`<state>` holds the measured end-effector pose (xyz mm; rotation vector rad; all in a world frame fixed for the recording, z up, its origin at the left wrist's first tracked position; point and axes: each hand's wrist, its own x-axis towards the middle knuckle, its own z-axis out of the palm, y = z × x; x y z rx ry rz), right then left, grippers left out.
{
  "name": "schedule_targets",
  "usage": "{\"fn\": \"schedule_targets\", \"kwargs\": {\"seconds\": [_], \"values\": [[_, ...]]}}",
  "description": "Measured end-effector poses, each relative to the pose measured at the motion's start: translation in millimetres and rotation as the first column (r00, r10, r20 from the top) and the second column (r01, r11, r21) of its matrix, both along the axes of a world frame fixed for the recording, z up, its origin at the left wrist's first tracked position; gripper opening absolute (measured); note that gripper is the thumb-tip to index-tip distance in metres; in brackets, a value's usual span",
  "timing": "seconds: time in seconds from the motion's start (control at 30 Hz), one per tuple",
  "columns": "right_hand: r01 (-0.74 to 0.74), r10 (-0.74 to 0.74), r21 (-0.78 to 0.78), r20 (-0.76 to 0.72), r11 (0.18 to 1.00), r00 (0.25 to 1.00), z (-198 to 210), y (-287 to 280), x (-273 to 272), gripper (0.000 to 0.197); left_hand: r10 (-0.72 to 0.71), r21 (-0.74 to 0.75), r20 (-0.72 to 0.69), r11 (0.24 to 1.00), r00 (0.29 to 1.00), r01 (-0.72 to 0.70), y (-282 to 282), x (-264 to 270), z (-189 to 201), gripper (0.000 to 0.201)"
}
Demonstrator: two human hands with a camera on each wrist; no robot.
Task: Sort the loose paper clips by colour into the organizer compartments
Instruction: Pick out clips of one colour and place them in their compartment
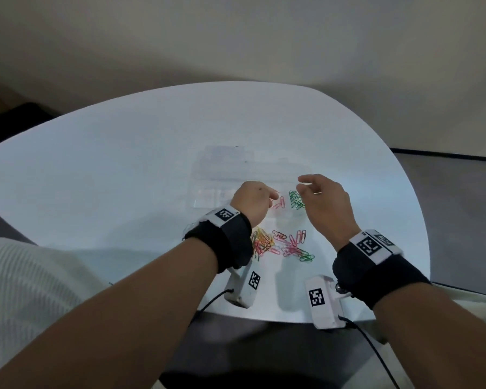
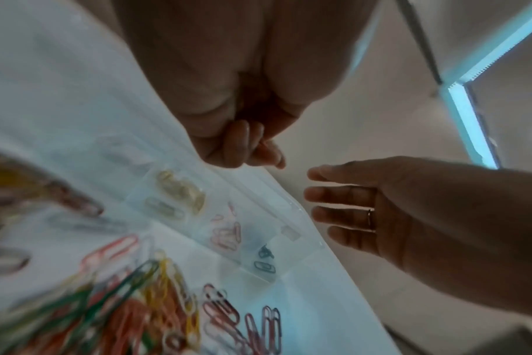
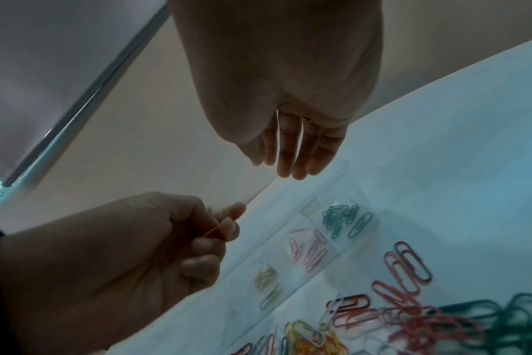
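Paper clips [image 1: 281, 244] lie loose in a mixed heap on the white table [image 1: 124, 169], just in front of the clear organizer [image 1: 250, 178] and close to the table's near edge. Wide bare tabletop stretches left of the heap and beyond the organizer to the far rim. In the organizer's near row, green clips [image 1: 296, 199] fill one compartment, pink clips [image 1: 279, 204] the next, and yellow clips [image 2: 182, 189] a third.

Above that row, the left hand [image 1: 251, 202] hovers with its fingers curled, pinching a thin orange clip [image 3: 214, 231] between thumb and forefinger over the pink compartment. The right hand [image 1: 324, 203] hangs beside it over the green compartment, fingers [image 2: 337, 194] straight and slightly spread, holding nothing. Neither hand touches the organizer. Both forearms reach in over the near edge, crossing above the heap.
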<state>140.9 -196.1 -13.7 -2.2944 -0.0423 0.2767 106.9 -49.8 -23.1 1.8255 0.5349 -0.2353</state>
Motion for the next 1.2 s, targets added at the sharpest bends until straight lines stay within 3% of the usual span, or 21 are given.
{"fn": "schedule_targets", "kwargs": {"seconds": [0.13,0.37,0.43,0.57,0.63,0.73,0.87,1.03,1.2], "values": [[-0.008,0.009,0.004,-0.062,1.000,0.998,-1,-19,-6,0.017,-0.175,0.315,-0.021,0.933,0.984,0.173,-8,15,6,0.032],[-0.118,0.093,-0.111,-0.213,0.987,0.973,-14,-51,-13,0.019,-0.417,0.537,-0.110,0.739,0.902,0.407,-12,24,3,0.042],[-0.143,0.111,-0.140,-0.210,0.980,0.971,-19,-55,-13,0.018,-0.422,0.541,-0.035,0.754,0.906,0.372,-14,20,4,0.041],[-0.170,0.134,-0.216,-0.170,0.962,0.976,-33,-53,-16,0.018,-0.400,0.532,0.297,0.823,0.867,0.197,-28,0,12,0.023],[-0.198,0.164,-0.266,-0.146,0.943,0.976,-40,-50,-18,0.020,-0.422,0.554,0.341,0.812,0.840,0.183,-36,-12,11,0.016],[-0.255,0.213,-0.324,-0.160,0.911,0.964,-48,-46,-21,0.022,-0.473,0.585,0.246,0.769,0.846,0.259,-39,-23,-4,0.015],[-0.293,0.234,-0.399,-0.190,0.869,0.954,-52,-48,-24,0.016,-0.552,0.621,-0.067,0.629,0.831,0.468,-31,-28,-35,0.026],[-0.251,0.168,-0.435,-0.220,0.865,0.961,-55,-52,-23,0.009,-0.619,0.663,-0.172,0.503,0.766,0.555,-26,-24,-57,0.033],[-0.231,0.149,-0.420,-0.219,0.878,0.964,-57,-53,-24,0.011,-0.656,0.698,-0.326,0.318,0.681,0.641,-26,-15,-63,0.021]]}}
